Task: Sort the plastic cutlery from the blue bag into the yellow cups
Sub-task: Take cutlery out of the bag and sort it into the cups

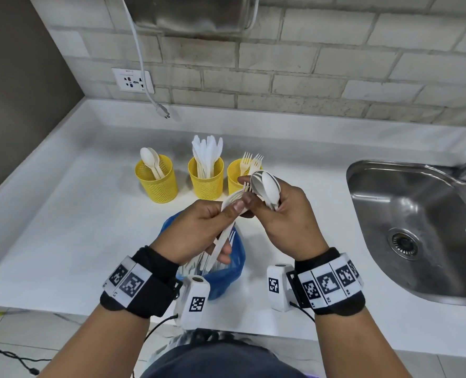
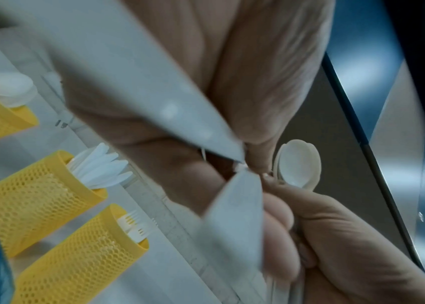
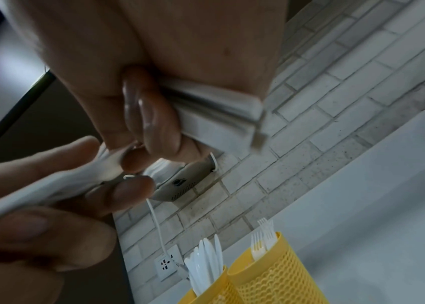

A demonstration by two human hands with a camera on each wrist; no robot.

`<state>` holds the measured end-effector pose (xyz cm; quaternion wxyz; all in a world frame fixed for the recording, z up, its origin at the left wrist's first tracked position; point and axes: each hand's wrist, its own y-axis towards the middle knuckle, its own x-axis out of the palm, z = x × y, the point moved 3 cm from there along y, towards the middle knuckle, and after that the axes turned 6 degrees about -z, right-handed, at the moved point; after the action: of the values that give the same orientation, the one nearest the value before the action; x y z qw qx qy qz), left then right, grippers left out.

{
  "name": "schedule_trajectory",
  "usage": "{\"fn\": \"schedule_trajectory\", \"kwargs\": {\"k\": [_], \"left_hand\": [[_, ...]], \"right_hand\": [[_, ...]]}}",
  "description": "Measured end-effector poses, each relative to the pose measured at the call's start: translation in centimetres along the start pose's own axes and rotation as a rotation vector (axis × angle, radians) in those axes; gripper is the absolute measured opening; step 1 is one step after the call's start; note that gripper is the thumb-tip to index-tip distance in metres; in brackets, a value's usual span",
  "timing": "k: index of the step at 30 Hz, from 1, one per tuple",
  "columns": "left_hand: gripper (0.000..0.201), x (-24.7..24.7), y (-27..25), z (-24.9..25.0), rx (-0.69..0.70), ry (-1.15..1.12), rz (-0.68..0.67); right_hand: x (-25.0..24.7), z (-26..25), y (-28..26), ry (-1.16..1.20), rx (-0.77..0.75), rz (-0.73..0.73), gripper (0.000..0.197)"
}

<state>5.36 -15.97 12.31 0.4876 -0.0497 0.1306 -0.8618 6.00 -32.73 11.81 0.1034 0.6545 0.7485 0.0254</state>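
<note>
Three yellow mesh cups stand in a row on the white counter: the left cup [image 1: 157,178] holds spoons, the middle cup [image 1: 206,178] knives, the right cup [image 1: 237,175] forks. The blue bag [image 1: 226,271] lies near the front edge, under my hands. My left hand [image 1: 207,230] grips a bundle of white cutlery [image 1: 223,241] above the bag. My right hand [image 1: 283,214] holds a stack of white spoons [image 1: 266,186], bowls up. Both hands meet in front of the fork cup. The spoon stack [image 2: 298,163] shows beside my left fingers, and their handles [image 3: 222,109] sit in my right palm.
A steel sink [image 1: 423,230] is set into the counter at the right. A wall socket [image 1: 133,80] and a hanging white cable with its plug [image 1: 162,110] are at the back left. The brick wall runs behind the cups. The counter's front edge is just below my wrists.
</note>
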Motion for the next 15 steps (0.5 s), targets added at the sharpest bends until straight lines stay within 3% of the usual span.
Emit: {"fn": "schedule_trajectory", "kwargs": {"k": [8, 15], "left_hand": [[0.046, 0.1, -0.1, -0.3, -0.033, -0.011, -0.042], [0.057, -0.1, 0.7, -0.2, 0.024, -0.07, -0.004]], "right_hand": [[0.3, -1.3, -0.3, 0.058, -0.048, -0.068, 0.02], [0.2, -0.4, 0.4, -0.126, -0.067, 0.056, 0.014]]}}
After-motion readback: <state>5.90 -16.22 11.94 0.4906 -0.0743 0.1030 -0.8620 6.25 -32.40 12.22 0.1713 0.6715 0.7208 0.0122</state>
